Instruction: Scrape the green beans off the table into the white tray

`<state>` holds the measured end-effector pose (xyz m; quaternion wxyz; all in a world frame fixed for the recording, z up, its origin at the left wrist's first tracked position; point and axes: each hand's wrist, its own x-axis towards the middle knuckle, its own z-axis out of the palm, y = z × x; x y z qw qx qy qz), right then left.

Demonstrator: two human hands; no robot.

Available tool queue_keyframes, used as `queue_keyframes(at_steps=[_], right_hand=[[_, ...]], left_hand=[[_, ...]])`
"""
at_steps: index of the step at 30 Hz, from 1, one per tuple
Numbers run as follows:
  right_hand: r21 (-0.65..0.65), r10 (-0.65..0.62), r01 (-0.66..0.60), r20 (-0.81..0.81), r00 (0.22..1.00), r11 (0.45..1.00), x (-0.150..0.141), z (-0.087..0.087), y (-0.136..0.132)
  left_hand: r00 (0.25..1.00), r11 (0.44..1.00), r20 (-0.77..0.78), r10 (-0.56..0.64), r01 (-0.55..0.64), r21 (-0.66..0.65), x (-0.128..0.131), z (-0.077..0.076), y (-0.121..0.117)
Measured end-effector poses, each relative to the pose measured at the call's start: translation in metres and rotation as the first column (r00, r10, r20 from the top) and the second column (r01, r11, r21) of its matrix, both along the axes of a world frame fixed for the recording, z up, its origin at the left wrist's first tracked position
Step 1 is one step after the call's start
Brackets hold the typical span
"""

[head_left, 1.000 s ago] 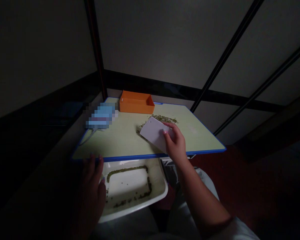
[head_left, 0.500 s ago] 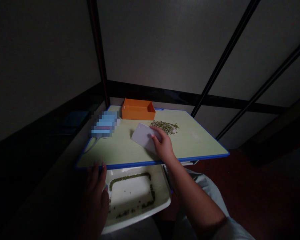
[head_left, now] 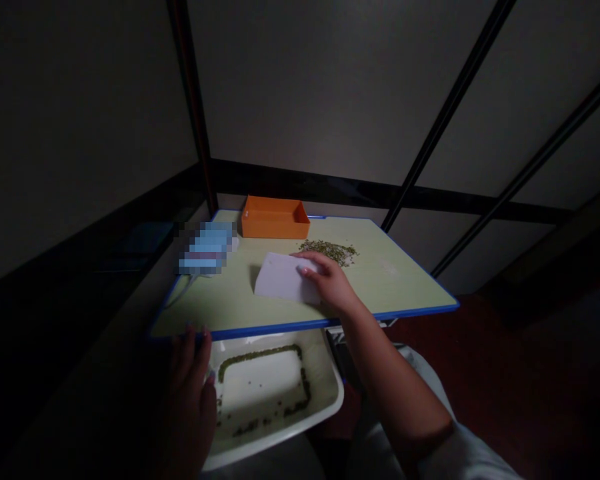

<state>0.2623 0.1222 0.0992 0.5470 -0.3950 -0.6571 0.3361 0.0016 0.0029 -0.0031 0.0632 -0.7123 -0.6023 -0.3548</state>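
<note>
In my right hand [head_left: 330,283] is a flat white scraper [head_left: 283,277] with a small hole near one corner, gripped between thumb and fingers. Its lower edge is close to the pale green tabletop [head_left: 405,280]; whether it touches is unclear. Just beyond my fingers lies a loose pile of small green grains [head_left: 335,252]. My left hand [head_left: 195,383], dim in shadow, rests at the left side of a white basin [head_left: 325,400], fingers stretched out toward the table's front edge. More grains line the basin's floor edges below the table.
An orange open box [head_left: 275,223] stands at the back of the table. To its left lies a blurred-out blue item [head_left: 207,248] with a pale cord [head_left: 180,291]. Dark-trimmed wall panels [head_left: 305,100] rise behind; a reddish floor [head_left: 460,360] shows at the right.
My right hand has drawn the scraper left and nearer, away from the grains, and turned it more level. The pile shows more fully. My left hand stays by the basin.
</note>
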Motion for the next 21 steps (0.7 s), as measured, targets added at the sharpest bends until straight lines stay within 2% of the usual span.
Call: queue_keyframes(at_steps=[7, 10, 13, 15, 17, 19, 21], right_hand=[[0.003, 0.0, 0.0, -0.003, 1.0, 1.0, 0.004, -0.002, -0.012], [0.018, -0.091, 0.091, 0.004, 0.996, 0.996, 0.003, 0.002, -0.022], [0.128, -0.225, 0.219, 0.032, 0.974, 0.967, -0.005, 0.01, -0.044], [0.271, -0.259, 0.22, 0.12, 0.958, 0.937, -0.016, 0.013, -0.066], [0.412, -0.25, 0.106, 0.315, 0.915, 0.905, -0.034, 0.013, -0.087], [0.579, -0.277, -0.042, 0.451, 0.849, 0.814, -0.055, 0.008, -0.102], [0.698, -0.411, -0.084, 0.509, 0.756, 0.711, -0.076, 0.001, -0.109]], left_hand=[[1.0, 1.0, 0.008, -0.004, 0.004, -0.023, -0.002, 0.002, 0.0], [1.0, 0.999, 0.007, -0.015, 0.015, -0.049, -0.003, 0.002, 0.0], [1.0, 0.998, 0.009, -0.021, 0.021, -0.051, -0.003, 0.002, 0.0], [1.0, 0.999, 0.008, -0.018, 0.018, -0.032, -0.003, 0.0, 0.0], [1.0, 1.0, -0.004, -0.01, 0.01, -0.009, -0.004, -0.002, 0.001], [0.999, 1.0, -0.031, -0.016, 0.017, 0.015, -0.006, -0.005, 0.002], [0.997, 0.996, -0.063, -0.053, 0.057, 0.067, -0.008, -0.008, 0.004]])
